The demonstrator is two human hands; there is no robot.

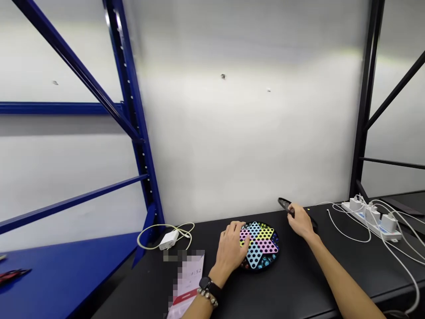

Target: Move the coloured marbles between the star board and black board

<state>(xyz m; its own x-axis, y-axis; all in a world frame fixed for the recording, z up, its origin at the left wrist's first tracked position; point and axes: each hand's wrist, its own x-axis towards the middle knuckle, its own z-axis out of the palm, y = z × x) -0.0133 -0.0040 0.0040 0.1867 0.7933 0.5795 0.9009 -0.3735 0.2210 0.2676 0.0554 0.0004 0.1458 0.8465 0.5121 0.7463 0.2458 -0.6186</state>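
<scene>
A round Chinese checkers board (255,253) lies on the black table, with a six-pointed star in light blue, yellow and pink. Marbles in dark and bright colours show around the star in its black rim. My left hand (229,248) holds the board's left edge, the thumb over the star and the fingers along the rim. To the right of the board, my right hand (299,220) is closed on a black round lid (284,204), tilted up off the table. Part of the lid is hidden behind my fingers.
A phone (191,279) lies left of my left wrist. Behind it is a white charger (168,239) with a looped cable. A power strip (372,221) with plugs and loose white cables occupies the right side. A pale wall (252,146) rises behind the black table (288,283).
</scene>
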